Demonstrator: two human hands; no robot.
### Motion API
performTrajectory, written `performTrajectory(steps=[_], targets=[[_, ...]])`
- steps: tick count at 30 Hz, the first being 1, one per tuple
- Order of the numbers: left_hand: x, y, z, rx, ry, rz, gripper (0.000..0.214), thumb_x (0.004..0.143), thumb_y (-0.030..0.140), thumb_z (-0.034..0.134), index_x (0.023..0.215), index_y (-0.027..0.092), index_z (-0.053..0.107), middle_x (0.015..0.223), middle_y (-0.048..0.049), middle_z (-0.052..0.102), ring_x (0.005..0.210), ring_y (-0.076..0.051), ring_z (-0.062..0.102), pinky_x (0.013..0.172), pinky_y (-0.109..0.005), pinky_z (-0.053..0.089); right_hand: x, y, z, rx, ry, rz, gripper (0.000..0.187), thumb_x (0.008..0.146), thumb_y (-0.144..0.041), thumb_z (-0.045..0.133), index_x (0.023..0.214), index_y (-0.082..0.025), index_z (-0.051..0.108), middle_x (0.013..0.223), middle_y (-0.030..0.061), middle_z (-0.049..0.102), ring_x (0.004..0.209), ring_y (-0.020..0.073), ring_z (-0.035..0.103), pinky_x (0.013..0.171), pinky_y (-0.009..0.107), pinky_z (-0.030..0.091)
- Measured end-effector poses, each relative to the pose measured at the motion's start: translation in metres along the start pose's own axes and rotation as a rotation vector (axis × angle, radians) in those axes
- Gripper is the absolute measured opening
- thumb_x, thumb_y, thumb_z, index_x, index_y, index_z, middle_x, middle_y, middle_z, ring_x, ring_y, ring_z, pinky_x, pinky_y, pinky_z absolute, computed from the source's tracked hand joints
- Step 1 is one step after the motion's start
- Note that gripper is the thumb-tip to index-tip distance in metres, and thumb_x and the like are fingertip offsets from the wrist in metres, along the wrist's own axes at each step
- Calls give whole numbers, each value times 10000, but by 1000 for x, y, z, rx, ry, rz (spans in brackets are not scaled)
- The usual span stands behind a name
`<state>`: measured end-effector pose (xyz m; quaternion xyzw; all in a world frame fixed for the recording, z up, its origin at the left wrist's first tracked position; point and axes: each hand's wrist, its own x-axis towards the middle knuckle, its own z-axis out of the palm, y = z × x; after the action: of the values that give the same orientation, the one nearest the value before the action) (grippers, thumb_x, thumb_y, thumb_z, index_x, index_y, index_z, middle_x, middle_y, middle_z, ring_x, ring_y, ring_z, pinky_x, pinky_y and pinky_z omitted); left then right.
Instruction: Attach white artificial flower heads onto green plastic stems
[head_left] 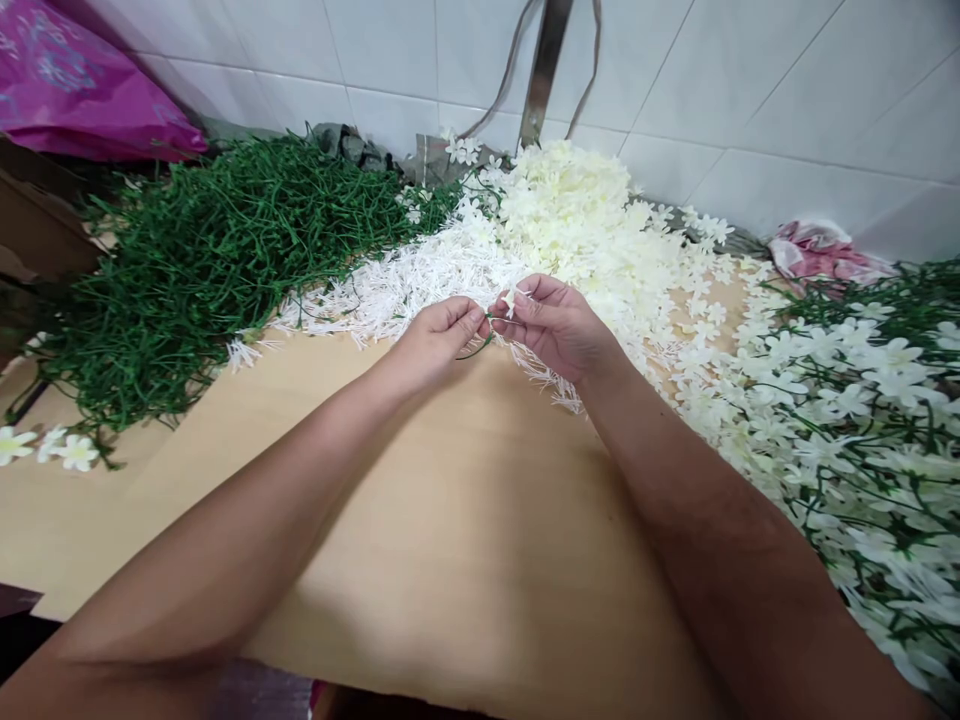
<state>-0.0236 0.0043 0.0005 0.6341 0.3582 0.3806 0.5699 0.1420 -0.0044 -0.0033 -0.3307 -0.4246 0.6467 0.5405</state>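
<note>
My left hand [448, 335] pinches a thin green artificial stem [480, 347], whose lower end curves out below the fingers. Close beside it, my right hand [559, 322] is closed on a small white artificial flower [511, 299] between thumb and fingers. The fingertips of both hands nearly meet over the front edge of a heap of white stamen pieces [405, 285]. Whether the stem and flower are joined is hidden by the fingers. Behind my right hand rises a pile of loose cream-white petals [574, 205].
A large heap of green stems [247, 240] lies at the left. Finished-looking white flowers on stems [885, 430] cover the right side of the wooden board [420, 530]. A pink plastic bag [90, 90] sits at back left, a pink-and-white bag [825, 255] by the tiled wall [675, 90].
</note>
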Motion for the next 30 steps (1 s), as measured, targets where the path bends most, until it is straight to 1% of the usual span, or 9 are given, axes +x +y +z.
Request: performTrajectory(steps=[3, 7, 13, 16, 19, 22, 26, 28, 30], targets=[[0, -1, -1, -73, 20, -26, 331, 807, 377, 596, 599, 150, 475, 506, 49, 365, 467, -51, 280, 474, -209, 204, 0, 3, -1, 5, -17, 40, 357, 501, -265, 877, 686, -190, 581, 674, -54, 631, 743, 93, 639, 873, 314, 528], [1, -3, -5, -90, 14, -49, 369, 758, 430, 631, 576, 161, 455, 493, 53, 336, 452, -51, 254, 465, -223, 175, 1, 8, 0, 24, -80, 84, 328, 508, -266, 875, 638, -186, 584, 644, -62, 608, 753, 101, 637, 930, 367, 516], [2, -5, -8, -85, -73, -41, 375, 691, 459, 672, 584, 171, 456, 482, 58, 328, 438, -50, 231, 460, -231, 147, 1, 12, 0, 34, -93, 98, 327, 512, -257, 872, 632, -180, 578, 613, -65, 586, 728, 104, 626, 946, 427, 515], [2, -5, -10, -65, -110, -21, 410, 685, 483, 674, 568, 176, 428, 479, 60, 320, 443, -51, 236, 463, -229, 157, 0, 12, 0, 30, -91, 106, 332, 504, -261, 875, 612, -172, 573, 603, -67, 589, 692, 99, 623, 939, 430, 521], [2, -5, -11, -31, -123, 9, 413, 703, 489, 658, 562, 177, 426, 481, 60, 318, 449, -55, 240, 466, -230, 165, -1, 10, 1, -13, -100, 101, 333, 514, -289, 871, 615, -170, 578, 614, -56, 611, 702, 109, 637, 901, 415, 539], [2, -3, -12, 53, -117, 45, 365, 737, 432, 634, 556, 169, 456, 497, 51, 349, 465, -61, 260, 475, -236, 184, -1, 9, 1, -127, -90, 50, 329, 541, -331, 857, 637, -168, 587, 634, -38, 633, 669, 103, 632, 813, 361, 560], [2, 0, -11, 201, -72, 41, 284, 766, 259, 591, 531, 156, 471, 494, 50, 348, 489, -67, 285, 501, -236, 210, 0, 11, 0, -312, -36, -74, 309, 577, -336, 837, 654, -158, 597, 659, -13, 648, 644, 89, 615, 703, 270, 549], [2, 0, -10, 235, -50, 21, 271, 770, 200, 568, 524, 154, 464, 488, 52, 342, 492, -69, 289, 509, -235, 214, 0, 13, -1, -334, -37, -78, 309, 585, -339, 832, 660, -158, 592, 666, -11, 650, 648, 92, 621, 701, 274, 556], [2, 0, -9, 233, -49, 10, 253, 774, 171, 549, 533, 154, 471, 489, 54, 344, 490, -69, 286, 512, -236, 216, 0, 13, -2, -305, -60, -56, 317, 583, -343, 832, 666, -161, 585, 666, -14, 653, 659, 101, 639, 722, 297, 570]])
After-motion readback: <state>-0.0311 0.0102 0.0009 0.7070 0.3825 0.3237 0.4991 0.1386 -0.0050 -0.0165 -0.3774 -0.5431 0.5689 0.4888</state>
